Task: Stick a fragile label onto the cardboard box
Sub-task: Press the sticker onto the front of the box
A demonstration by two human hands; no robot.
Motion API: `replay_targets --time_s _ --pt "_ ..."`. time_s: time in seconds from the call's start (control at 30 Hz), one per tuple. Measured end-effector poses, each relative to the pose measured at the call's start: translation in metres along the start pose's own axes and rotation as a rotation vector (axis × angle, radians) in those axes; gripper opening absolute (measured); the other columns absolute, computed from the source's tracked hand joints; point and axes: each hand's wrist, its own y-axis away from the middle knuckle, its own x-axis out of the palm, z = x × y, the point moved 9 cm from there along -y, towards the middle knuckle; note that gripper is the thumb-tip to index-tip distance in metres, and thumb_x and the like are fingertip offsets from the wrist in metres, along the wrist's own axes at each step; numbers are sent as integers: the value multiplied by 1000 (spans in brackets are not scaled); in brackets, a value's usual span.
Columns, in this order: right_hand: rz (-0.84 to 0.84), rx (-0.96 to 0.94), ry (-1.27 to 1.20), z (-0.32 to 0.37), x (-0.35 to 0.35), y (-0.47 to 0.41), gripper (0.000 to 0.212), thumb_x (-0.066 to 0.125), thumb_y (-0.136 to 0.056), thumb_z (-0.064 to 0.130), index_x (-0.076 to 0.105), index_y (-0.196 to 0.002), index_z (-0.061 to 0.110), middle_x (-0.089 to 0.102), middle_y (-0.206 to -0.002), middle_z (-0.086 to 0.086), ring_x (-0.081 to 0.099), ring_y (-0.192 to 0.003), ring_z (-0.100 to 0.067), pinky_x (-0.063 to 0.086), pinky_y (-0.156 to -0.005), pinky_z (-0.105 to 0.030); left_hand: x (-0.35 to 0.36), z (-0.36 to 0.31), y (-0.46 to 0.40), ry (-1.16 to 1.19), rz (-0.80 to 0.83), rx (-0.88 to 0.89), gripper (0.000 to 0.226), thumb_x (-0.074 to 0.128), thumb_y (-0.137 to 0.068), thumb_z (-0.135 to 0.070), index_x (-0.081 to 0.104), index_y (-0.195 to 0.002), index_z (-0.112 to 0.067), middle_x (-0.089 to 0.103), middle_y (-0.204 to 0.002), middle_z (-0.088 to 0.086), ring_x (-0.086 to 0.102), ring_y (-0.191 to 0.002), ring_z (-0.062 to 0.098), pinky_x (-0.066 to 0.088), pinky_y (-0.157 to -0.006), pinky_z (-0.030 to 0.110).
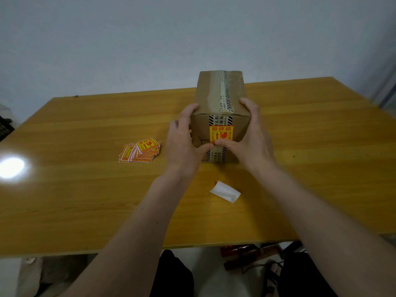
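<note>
**Label's on the box, both thumbs on it**

Yellow bench (85, 129) carries everything. The box (219, 97) sits lengthwise mid-bench, taped end facing the person. Left hand (184, 138) cups its left side, right hand (250, 136) its right, fingers curled over the top edges, so each grip holds the box. Both thumbs press the label's (221, 133) bottom edge on the near face. Spare labels (139, 152) are fanned out left; white backing (225, 191) lies in front.

orange-yellow label (221, 133), brown box (220, 93)
</note>
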Motion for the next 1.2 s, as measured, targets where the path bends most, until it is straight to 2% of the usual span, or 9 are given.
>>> replay_targets --time_s 0.2,0.33,0.5,0.7,0.8,0.93,1.07,1.2 --pt "-64 1 3 0 3 3 112 90 -47 34 20 -134 42 47 -136 4 50 -119 -16 51 -90 -39 1 4 -1 42 21 -13 98 86 -59 -8 32 -132 -44 46 -118 3 57 -101 21 56 -83 43" --pt "-60 0 11 1 0 0 99 85 -54 42 23 -131 41 52 -130 5 55 -111 -16 52 -87 -41 2 2 3 69 37 -1 96 85 -61 -7 33 -134 -41 46 -120 2 57 -98 15 57 -84 38" --pt "-74 10 -1 1 -4 0 84 75 -62 55 28 -130 40 57 -126 6 58 -107 -17 52 -85 -39 4 -1 2 67 16 -13 97 87 -58 -12 31 -129 -49 43 -111 -1 55 -104 24 54 -86 43" --pt "103 -41 -129 -1 -9 -3 64 67 -80 37 31 -134 35 56 -118 8 59 -106 -14 53 -90 -42 2 2 -1 94 -21 -51 85 83 -66 -16 36 -130 -44 47 -115 -3 56 -95 14 57 -81 36" --pt "177 -38 -118 -4 -8 -3 76 72 -77 25 27 -136 39 55 -124 7 59 -106 -14 54 -90 -42 1 -1 -1 51 -27 -34 84 83 -66 -16 36 -131 -42 50 -119 1 55 -89 11 58 -77 35" --pt "183 -31 -83 -6 -5 -1 93 79 -68 16 23 -137 41 54 -133 0 58 -111 -17 54 -90 -44 1 1 -1 38 -25 -42 86 84 -63 -14 36 -129 -42 51 -121 2 55 -87 10 58 -74 35" --pt "195 -34 -95 -4 -5 0 99 80 -66 10 22 -140 38 49 -126 13 54 -106 -7 54 -90 -38 2 1 -2 54 3 -43 90 85 -61 -8 35 -127 -45 49 -120 2 58 -92 15 59 -76 40" --pt "185 -17 -75 -6 -6 2 93 77 -72 17 19 -139 44 53 -134 4 55 -108 -10 52 -92 -38 3 -3 -3 36 -6 -42 88 86 -62 -17 32 -124 -47 47 -121 0 56 -105 22 56 -83 44"
